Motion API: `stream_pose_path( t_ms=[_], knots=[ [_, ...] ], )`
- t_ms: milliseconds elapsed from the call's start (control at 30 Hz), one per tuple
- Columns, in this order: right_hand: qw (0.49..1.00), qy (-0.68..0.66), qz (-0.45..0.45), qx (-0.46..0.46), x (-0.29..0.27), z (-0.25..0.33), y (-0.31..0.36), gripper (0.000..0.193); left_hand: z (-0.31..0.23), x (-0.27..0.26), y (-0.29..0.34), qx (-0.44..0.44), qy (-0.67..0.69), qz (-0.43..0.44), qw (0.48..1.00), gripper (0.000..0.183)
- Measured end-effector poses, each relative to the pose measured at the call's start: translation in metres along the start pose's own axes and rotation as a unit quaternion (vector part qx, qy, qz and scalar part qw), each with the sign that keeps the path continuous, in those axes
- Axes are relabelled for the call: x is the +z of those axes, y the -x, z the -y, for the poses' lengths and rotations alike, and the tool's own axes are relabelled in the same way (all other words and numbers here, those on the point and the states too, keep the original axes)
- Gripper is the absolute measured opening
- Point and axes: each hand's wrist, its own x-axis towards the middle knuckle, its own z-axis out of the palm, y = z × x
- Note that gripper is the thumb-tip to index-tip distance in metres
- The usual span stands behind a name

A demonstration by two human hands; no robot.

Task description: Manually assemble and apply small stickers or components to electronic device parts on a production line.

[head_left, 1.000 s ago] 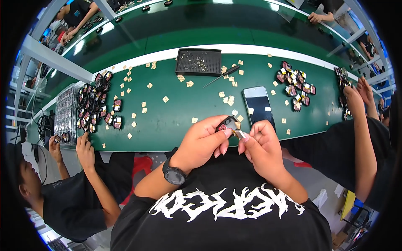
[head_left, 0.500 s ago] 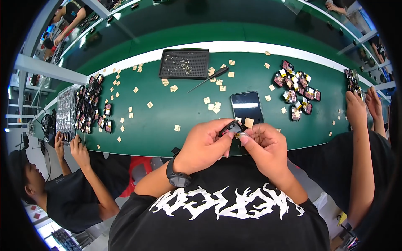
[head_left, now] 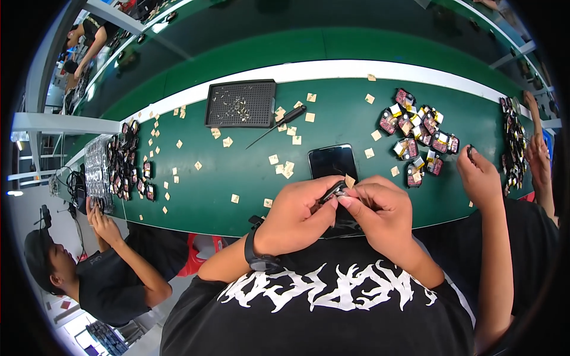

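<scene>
My left hand (head_left: 295,206) is closed round a small black-cased device (head_left: 333,191), held just above the near edge of the green table. The thumb and fingertips of my right hand (head_left: 383,215) are pinched together against the device's right side. Whatever lies between them is too small and covered to make out. A small tan square (head_left: 350,181) stands up at the right fingertips. Beyond my hands, a phone with a dark screen (head_left: 331,160) lies on the table, partly covered by them.
Loose tan squares (head_left: 288,170) are scattered about. A black tray (head_left: 240,104) of small parts stands far left of centre, beside a screwdriver (head_left: 291,117). Opened devices (head_left: 415,132) form a cluster at right. Co-workers' hands (head_left: 105,225) work at left, another's hand (head_left: 480,178) at right.
My view has shifted, so the tray and phone sit lower and further left. My hands stay together at the device. The right co-worker's hand has come nearer with a small dark object.
</scene>
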Motion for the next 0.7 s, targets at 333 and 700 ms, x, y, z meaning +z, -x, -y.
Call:
stream_pose_path(
  t_ms=[333,700],
  knots=[
    [0.991,-0.113,-0.015,0.074,0.000,-0.006,-0.008,0.019,0.005,-0.013,0.000,0.059,0.001,0.050,0.997,0.039],
    [0.971,-0.140,0.046,0.188,0.033,0.011,-0.015,0.020,0.012,-0.046,0.016,-0.023,0.087,0.108,0.990,0.039]
  ],
)
